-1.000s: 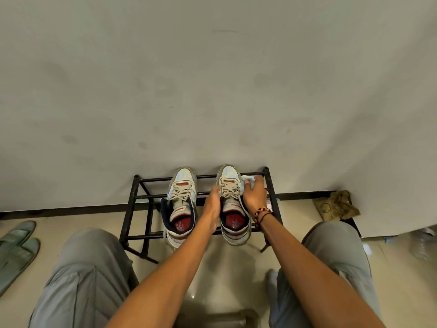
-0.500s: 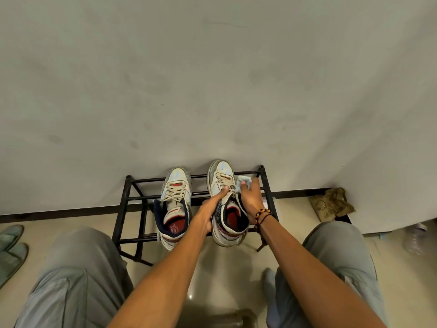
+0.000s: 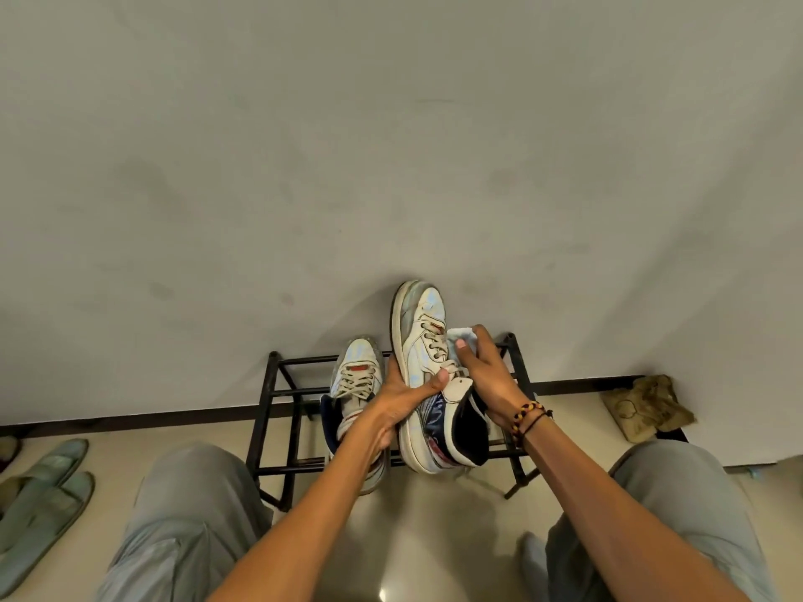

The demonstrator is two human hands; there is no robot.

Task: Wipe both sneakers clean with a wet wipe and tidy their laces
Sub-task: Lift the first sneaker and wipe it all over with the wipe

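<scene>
Left hand (image 3: pixel 402 399) grips the right sneaker (image 3: pixel 428 375) (raised, tilted). Right hand (image 3: pixel 486 375) fingers curl, pressing a wipe (image 3: pixel 461 337) to its laces

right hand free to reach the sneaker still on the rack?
Probably not yet. The right hand holds the wipe against the lifted sneaker, and the left hand and its forearm cross over the racked sneaker.

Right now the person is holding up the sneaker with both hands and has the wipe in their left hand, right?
Not quite. The head view shows the wipe in the right hand. The left hand just grips the lifted sneaker from the side.
</scene>
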